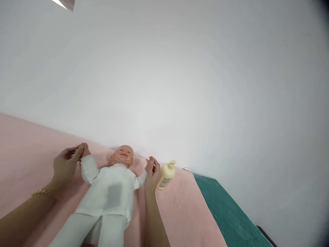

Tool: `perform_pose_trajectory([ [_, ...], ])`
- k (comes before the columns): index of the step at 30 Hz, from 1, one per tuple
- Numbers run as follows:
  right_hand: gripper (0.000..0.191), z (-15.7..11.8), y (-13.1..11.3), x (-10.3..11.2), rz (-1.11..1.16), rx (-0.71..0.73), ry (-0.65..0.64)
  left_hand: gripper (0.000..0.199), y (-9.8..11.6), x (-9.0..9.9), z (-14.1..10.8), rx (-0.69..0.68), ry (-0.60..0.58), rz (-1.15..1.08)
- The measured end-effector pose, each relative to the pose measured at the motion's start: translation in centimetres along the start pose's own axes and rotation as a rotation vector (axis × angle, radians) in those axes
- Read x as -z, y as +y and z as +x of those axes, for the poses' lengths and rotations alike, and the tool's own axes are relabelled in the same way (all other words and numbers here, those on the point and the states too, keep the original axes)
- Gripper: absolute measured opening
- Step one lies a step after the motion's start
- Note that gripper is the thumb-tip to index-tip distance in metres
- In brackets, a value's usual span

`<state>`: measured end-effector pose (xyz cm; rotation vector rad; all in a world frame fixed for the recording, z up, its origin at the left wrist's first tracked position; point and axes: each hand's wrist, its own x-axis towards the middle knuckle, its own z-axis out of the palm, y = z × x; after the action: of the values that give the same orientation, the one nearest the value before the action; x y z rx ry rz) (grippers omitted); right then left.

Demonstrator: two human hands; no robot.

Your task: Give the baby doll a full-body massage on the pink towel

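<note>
A baby doll (117,187) in a white top and white trousers lies on its back on a pink sheet (190,212). Its arms are spread out to both sides, and a grey patch marks the front of the top. My left hand (66,163), with a bracelet at the wrist, is closed on the doll's hand at the left of the view. On the other side, my right hand (153,173) pinches the doll's other hand between thumb and fingers. Just right of my right hand stands a pale yellow pump bottle (166,175) with printed text on its side.
A plain white wall (180,79) rises directly behind the doll's head. Beyond the pink sheet's right edge, a green surface (226,209) shows. A small white and red item (185,169) lies by the wall near the sheet's corner.
</note>
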<state>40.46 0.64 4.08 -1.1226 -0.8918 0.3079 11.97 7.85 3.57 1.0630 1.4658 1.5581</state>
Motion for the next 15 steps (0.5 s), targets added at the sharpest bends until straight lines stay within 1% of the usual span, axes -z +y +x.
perform_pose_trajectory([
  [2, 0.054, -0.9, -0.7, 0.5, -0.038, 0.023, 0.019, 0.05, 0.8, 1.0, -1.3, -0.027, 0.041, 0.032],
  [4, 0.054, -2.1, -1.6, 1.0, -0.078, 0.009, 0.032, 0.048, 1.8, 2.2, -2.6, -0.047, 0.054, 0.062],
  [7, 0.063, -4.6, -3.2, 1.8, -0.093, -0.038, 0.044, 0.051, 3.1, 3.8, -4.3, -0.096, 0.043, 0.152],
  [9, 0.07, -6.4, -4.4, 2.4, -0.112, -0.092, 0.03, 0.053, 3.4, 4.9, -5.2, -0.152, 0.014, 0.229],
  [11, 0.075, -8.0, -5.4, 3.1, -0.162, -0.153, 0.005, 0.054, 3.0, 6.0, -6.1, -0.18, -0.044, 0.259],
  [13, 0.079, -9.6, -6.2, 3.9, -0.215, -0.188, -0.03, 0.056, 1.9, 7.1, -6.8, -0.137, -0.093, 0.291],
  [15, 0.08, -11.2, -6.4, 4.6, -0.266, -0.189, -0.08, 0.056, 0.7, 8.3, -7.4, -0.076, -0.124, 0.344],
])
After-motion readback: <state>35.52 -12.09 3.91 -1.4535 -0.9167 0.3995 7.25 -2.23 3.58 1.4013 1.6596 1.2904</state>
